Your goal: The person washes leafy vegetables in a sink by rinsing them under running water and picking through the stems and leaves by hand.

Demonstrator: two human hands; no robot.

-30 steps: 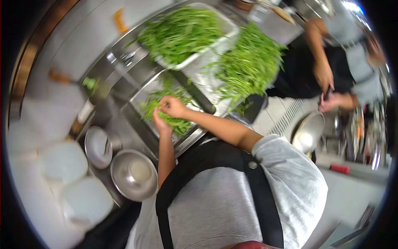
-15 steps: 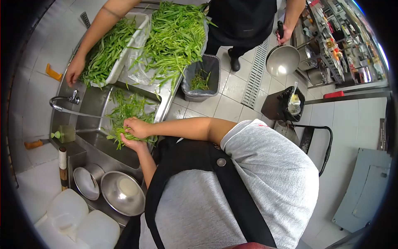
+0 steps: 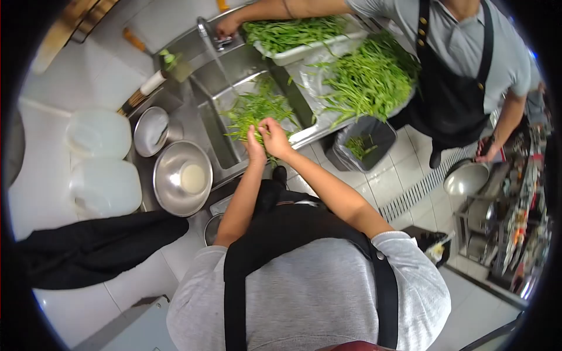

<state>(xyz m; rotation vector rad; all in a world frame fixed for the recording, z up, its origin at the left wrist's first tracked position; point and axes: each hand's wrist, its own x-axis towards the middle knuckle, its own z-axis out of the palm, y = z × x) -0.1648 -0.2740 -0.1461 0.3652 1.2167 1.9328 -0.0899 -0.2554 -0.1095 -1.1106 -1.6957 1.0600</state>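
Over the near side of the metal sink (image 3: 218, 139), my left hand (image 3: 255, 147) and my right hand (image 3: 275, 139) are close together, fingers closed on leafy greens (image 3: 244, 125). More long green leaves (image 3: 266, 105) lie in the basin just beyond my fingers. Water runs from the faucet (image 3: 205, 28) into the sink. Part of the bunch is hidden behind my hands. A co-worker's hand (image 3: 229, 27) is at the tap handle; their other hand (image 3: 485, 150) holds a wok (image 3: 466, 179) by its handle.
Right of the sink stand a white tray (image 3: 287, 59) of greens and a large heap of greens (image 3: 374, 79) on clear plastic. A lined bin (image 3: 383, 157) stands below the counter edge. Metal bowls (image 3: 170, 198) and translucent jugs (image 3: 105, 190) are at left.
My view has turned, so the sink appears higher and further right. My hands stay at the greens, now side by side rather than right over left. The co-worker's hand has reached the tap.
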